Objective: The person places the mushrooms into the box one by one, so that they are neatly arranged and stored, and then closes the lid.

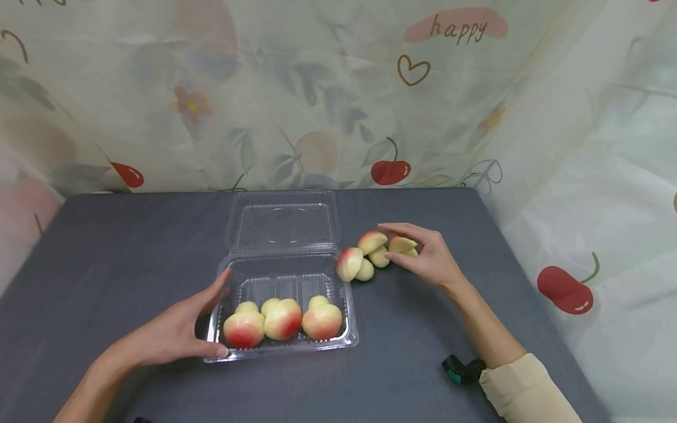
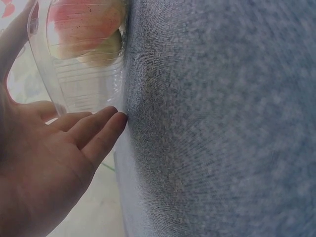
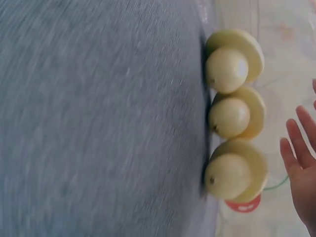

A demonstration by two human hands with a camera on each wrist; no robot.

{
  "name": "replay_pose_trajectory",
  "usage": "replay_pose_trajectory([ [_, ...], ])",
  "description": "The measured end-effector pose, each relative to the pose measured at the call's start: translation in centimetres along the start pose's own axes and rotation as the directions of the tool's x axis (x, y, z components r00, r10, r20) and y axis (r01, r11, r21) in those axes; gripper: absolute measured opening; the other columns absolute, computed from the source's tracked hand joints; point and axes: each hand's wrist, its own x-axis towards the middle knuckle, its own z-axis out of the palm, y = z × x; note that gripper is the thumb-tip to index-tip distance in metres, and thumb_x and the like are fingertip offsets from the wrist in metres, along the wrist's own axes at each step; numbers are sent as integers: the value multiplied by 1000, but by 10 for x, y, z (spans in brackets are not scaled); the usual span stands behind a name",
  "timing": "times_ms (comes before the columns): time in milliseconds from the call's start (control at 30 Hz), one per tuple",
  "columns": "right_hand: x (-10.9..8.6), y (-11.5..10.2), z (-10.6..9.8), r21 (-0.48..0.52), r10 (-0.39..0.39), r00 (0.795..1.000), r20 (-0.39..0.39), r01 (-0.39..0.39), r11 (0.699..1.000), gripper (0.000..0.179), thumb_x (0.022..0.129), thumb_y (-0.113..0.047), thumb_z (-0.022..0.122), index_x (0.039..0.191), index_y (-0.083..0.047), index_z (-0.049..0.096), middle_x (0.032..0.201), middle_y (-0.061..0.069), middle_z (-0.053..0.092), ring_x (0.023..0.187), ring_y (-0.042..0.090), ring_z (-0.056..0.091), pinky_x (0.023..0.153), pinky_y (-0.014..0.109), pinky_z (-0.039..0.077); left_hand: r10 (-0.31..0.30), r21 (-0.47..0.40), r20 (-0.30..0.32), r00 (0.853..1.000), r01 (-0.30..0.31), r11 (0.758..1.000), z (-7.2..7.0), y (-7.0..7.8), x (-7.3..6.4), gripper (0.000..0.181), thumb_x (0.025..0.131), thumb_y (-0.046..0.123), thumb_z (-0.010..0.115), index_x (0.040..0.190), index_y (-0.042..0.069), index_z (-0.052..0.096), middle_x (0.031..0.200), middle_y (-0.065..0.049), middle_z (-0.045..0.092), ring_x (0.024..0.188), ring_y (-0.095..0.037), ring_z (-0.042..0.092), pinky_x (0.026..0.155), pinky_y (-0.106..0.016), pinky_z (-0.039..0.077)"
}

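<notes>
While your left hand (image 1: 174, 329) spreads round the left end of the clear tray (image 1: 254, 267), thumb at its near corner, your right hand (image 1: 431, 258) arches over the loose mushroom-shaped pieces, fingers apart and holding nothing. Those 3 lie on the surface (image 1: 423, 317), in a row slanting from the tray's far right side outward and away from you: the left piece (image 1: 349, 264) right beside the tray, then the middle piece (image 1: 372, 241), then the right piece (image 1: 403, 244), partly covered by your hand. Your right hand is much the nearer; the right wrist view shows a gap between its visible fingers and the row. Your left hand is across the tray from them, its fingers fairly straight against the plastic.

Mind the axes: each loose piece points its stem towards you and somewhat right, cap on the far side. The 3 packed pieces (image 1: 285, 322) along the tray's near side lie nearly reversed, caps towards you, stems away. Beyond them, the tray's lid (image 1: 282, 223) lies folded back.
</notes>
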Motion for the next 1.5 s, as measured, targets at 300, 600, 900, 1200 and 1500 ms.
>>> replay_pose_trajectory([
  [300, -11, 23, -17, 77, 123, 992, -25, -120, 990, 43, 86, 8, 72, 128, 7, 61, 127, 27, 61, 122, 37, 55, 106, 51, 38, -7, 10, 5, 1000, 7, 1000, 0, 1, 0, 127, 71, 53, 85, 161, 22, 1, 164, -18, 15, 142, -38, 36, 104, -14, 33],
  [600, -21, 58, -28, 116, 174, 985, 2, -173, 978, 49, 87, 7, 71, 134, 5, 58, 136, 28, 55, 130, 24, 50, 107, 41, 40, 0, 14, 10, 1000, 0, 1000, -1, 3, 0, 127, 71, 54, 84, 161, 20, 2, 163, -19, 17, 141, -38, 37, 104, -17, 36],
  [900, -29, 91, -31, 77, 248, 959, 139, -260, 962, 65, 84, 5, 75, 144, -2, 50, 147, 20, 46, 132, 29, 47, 103, 57, 39, 21, -1, 10, 1000, -21, 1000, 0, 1, -1, 126, 72, 54, 84, 161, 18, 2, 163, -20, 17, 141, -39, 37, 102, -11, 32],
  [1200, -30, 97, -26, -42, 247, 952, 183, -243, 969, 73, 81, 6, 77, 147, 3, 43, 145, 20, 48, 124, 34, 50, 98, 59, 42, 22, 2, -2, 1000, -22, 1000, -3, 3, -3, 126, 72, 54, 84, 161, 19, 3, 163, -19, 18, 140, -39, 37, 102, -10, 33],
  [1500, -31, 99, -29, -96, 301, 934, 194, -288, 953, 76, 83, -13, 82, 150, -10, 45, 145, 9, 51, 123, 27, 56, 99, 46, 48, 49, -4, -10, 999, -49, 999, 0, 3, -2, 123, 73, 53, 83, 161, 23, 2, 163, -19, 18, 141, -37, 37, 102, -8, 30],
])
